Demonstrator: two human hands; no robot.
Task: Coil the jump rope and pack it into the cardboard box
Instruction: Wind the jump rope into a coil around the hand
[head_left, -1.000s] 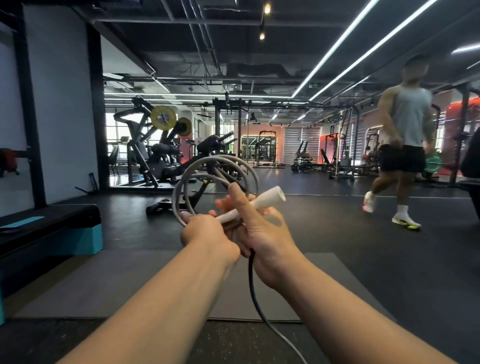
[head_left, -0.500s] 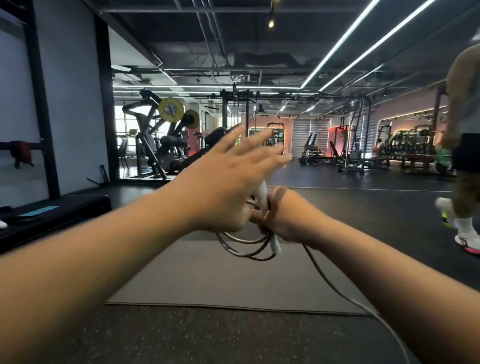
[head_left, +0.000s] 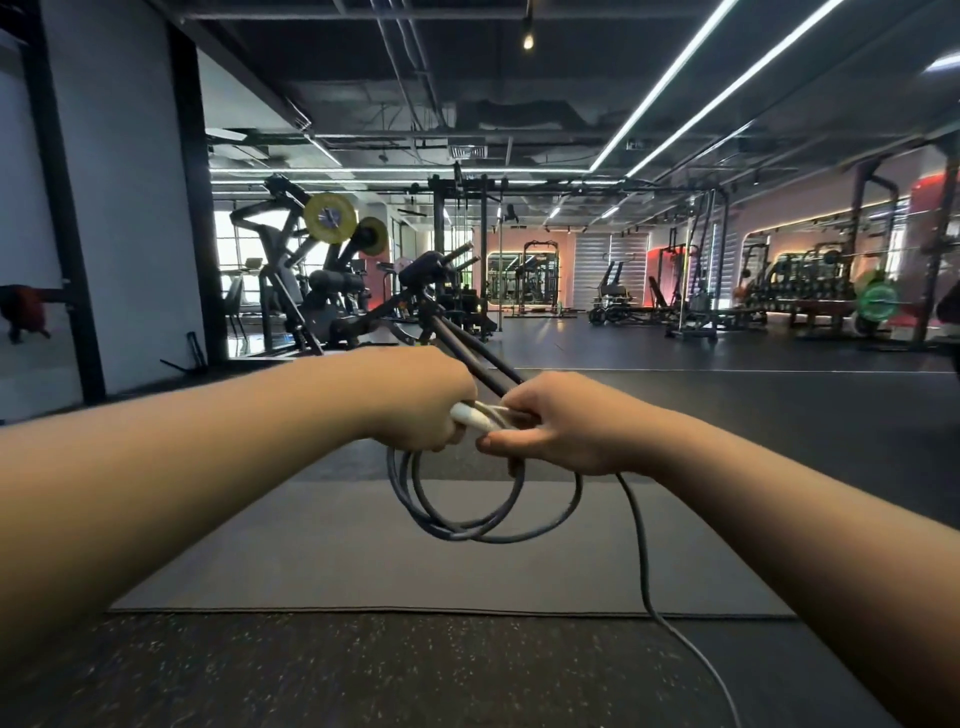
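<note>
The grey jump rope (head_left: 483, 525) hangs in several loops below my two hands, held out in front of me at chest height. My left hand (head_left: 415, 400) is closed around the top of the coil and the white handle (head_left: 470, 417), which pokes out between the hands. My right hand (head_left: 558, 426) pinches the rope and the handle's end from the right. A loose length of rope (head_left: 644, 571) trails from under my right hand down to the floor at the lower right. No cardboard box is in view.
A grey exercise mat (head_left: 363, 561) lies on the dark speckled floor below the hands. A black plate-loaded machine (head_left: 332, 291) stands behind the hands at the left; racks and weights (head_left: 810, 291) line the far right. A dark pillar (head_left: 192, 197) stands at the left.
My left hand, spread open above the coil half a second ago, has closed on the coil and handle. The coil now hangs lower, and the passer-by on the right has left the view.
</note>
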